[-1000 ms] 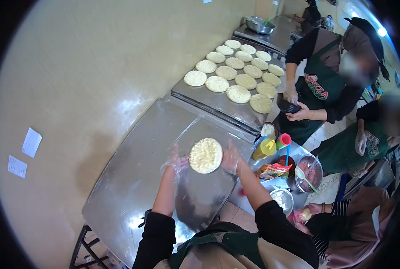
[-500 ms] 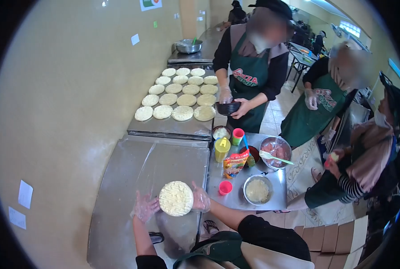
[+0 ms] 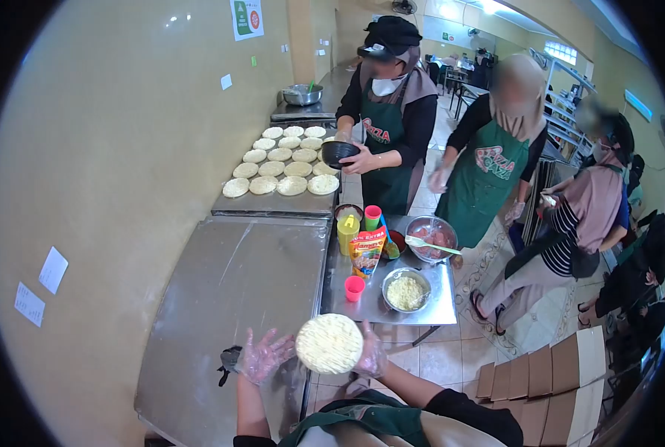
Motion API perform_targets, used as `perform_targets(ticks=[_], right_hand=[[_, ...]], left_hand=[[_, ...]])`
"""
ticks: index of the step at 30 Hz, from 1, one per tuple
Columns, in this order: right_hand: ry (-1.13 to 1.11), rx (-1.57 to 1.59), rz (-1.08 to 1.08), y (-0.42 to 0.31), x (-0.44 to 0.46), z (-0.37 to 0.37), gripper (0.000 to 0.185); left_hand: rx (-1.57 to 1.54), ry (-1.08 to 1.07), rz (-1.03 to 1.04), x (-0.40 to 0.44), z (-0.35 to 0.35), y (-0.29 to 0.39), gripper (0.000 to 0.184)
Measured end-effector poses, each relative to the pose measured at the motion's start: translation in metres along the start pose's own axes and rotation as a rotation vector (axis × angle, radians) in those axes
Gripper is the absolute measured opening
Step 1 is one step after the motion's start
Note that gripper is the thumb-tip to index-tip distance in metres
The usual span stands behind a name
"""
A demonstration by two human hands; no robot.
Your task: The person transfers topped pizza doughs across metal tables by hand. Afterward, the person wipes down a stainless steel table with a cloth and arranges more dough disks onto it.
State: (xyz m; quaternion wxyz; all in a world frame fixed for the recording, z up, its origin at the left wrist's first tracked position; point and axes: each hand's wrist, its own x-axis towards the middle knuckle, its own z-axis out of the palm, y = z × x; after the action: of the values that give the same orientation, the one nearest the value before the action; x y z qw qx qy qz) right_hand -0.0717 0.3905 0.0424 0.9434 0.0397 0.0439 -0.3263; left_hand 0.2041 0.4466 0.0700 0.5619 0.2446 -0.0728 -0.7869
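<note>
A round pale crust with a crumbly white top (image 3: pixel 329 343) is held up near the right edge of the steel table (image 3: pixel 235 283). My right hand (image 3: pixel 370 353), in a clear plastic glove, grips its right side. Beside its left side, my gloved left hand (image 3: pixel 264 356) has its fingers spread, with the palm apart from the crust. Just left of that hand, a small black object (image 3: pixel 229 360) lies on the steel.
Many similar crusts (image 3: pixel 263 185) cover the far counter. A side table holds a mayonnaise pouch (image 3: pixel 367 253), a pink cup (image 3: pixel 354 287), a bowl of white shreds (image 3: pixel 406 290) and a meat bowl (image 3: pixel 432 238). Aproned co-workers (image 3: pixel 392 134) stand beyond; cardboard boxes (image 3: pixel 549 372) are lower right.
The view has swung right and up. The crust has moved toward the table's right edge with my right hand, while my left hand has opened away from it. A co-worker at right has turned away.
</note>
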Motion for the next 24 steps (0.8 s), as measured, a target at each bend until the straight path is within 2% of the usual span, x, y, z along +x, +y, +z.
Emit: perform_targets(ticks=[3, 5, 6, 8, 10, 12, 13, 15, 16, 18, 19, 21, 22, 24], right_hand=[[0.052, -0.046, -0.126, -0.011, -0.048, 0.009, 0.084], [0.092, -0.039, -0.281, -0.023, -0.083, -0.002, 0.084], [0.091, -0.038, -0.288, -0.033, -0.101, -0.012, 0.084], [0.193, -0.08, -0.429, -0.054, -0.134, -0.033, 0.083], [0.207, -0.063, -0.509, -0.07, -0.174, -0.045, 0.083], [0.223, -0.05, -0.578, -0.086, -0.209, -0.034, 0.083], [0.214, -0.019, -0.629, -0.091, -0.226, -0.019, 0.083], [0.216, 0.007, -0.664, -0.102, -0.261, 0.006, 0.083], [0.205, 0.026, -0.731, -0.111, -0.278, 0.017, 0.082], [0.226, 0.008, -0.853, -0.139, -0.311, 0.018, 0.079], [0.238, 0.007, -0.841, -0.155, -0.329, 0.018, 0.079], [0.28, -0.226, -1.018, -0.18, -0.368, 0.015, 0.078], [0.293, -0.22, -1.004, -0.196, -0.39, 0.006, 0.078], [0.305, -0.598, -1.119, -0.227, -0.427, -0.004, 0.078]], left_hand=[[-0.031, -0.032, -0.09, 0.013, -0.006, -0.036, 0.076], [0.086, -0.004, -0.124, 0.02, 0.006, -0.063, 0.073], [0.14, 0.001, -0.191, 0.027, 0.009, -0.078, 0.073], [0.256, -0.029, -0.316, 0.047, -0.001, -0.107, 0.078], [0.375, 0.017, -0.389, 0.06, 0.02, -0.139, 0.081], [0.541, 0.048, -0.495, 0.078, 0.032, -0.176, 0.09], [0.535, 0.051, -0.491, 0.089, 0.036, -0.196, 0.09], [0.754, 0.035, -0.56, 0.106, 0.046, -0.236, 0.086], [0.741, 0.04, -0.55, 0.121, 0.048, -0.258, 0.086], [0.841, -0.005, -0.681, 0.148, 0.055, -0.301, 0.088], [0.828, 0.004, -0.682, 0.156, 0.071, -0.319, 0.088], [0.868, -0.126, -0.703, 0.172, 0.101, -0.355, 0.088], [0.856, -0.11, -0.709, 0.181, 0.112, -0.372, 0.088], [0.9, -0.213, -0.785, 0.204, 0.137, -0.405, 0.086]])
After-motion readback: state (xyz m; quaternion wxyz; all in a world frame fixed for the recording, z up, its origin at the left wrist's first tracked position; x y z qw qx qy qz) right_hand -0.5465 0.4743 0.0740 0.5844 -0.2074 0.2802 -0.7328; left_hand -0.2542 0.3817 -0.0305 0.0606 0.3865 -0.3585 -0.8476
